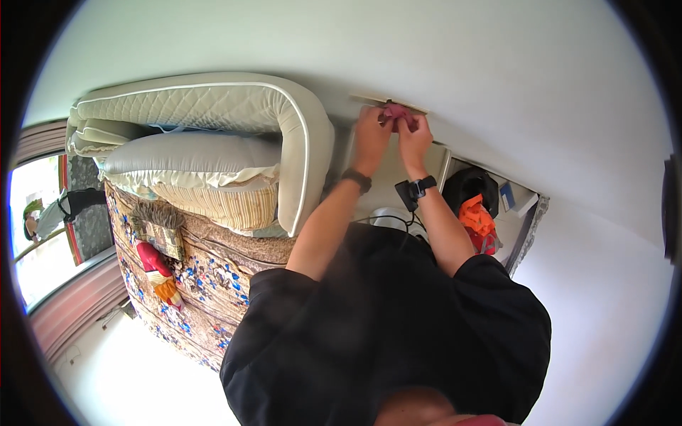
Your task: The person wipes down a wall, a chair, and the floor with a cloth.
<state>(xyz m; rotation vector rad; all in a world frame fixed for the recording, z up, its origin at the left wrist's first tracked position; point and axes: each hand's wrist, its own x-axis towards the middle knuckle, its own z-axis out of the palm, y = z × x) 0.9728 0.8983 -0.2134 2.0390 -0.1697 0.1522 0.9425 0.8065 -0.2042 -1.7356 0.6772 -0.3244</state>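
Observation:
Both my arms reach forward to the wall, where a crumpled dark pink cloth (396,112) is bunched between my hands. My left hand (371,138) pinches its left side with the fingers closed. On its right side, my right hand (414,140) grips it with thumb and fingers. Just behind the cloth a thin pale ledge (366,98) runs along the wall; whether the cloth touches it I cannot tell. A dark band is on my left wrist, and a black watch with a small dark box beside it is on my right.
To the left stands a bed with a padded headboard (305,135), a grey pillow (199,157) and a patterned bedspread (213,273). Right of my arms, a black bag (465,186) and an orange cloth (480,216) lie on a white surface. Dark cables (410,221) hang below my wrists.

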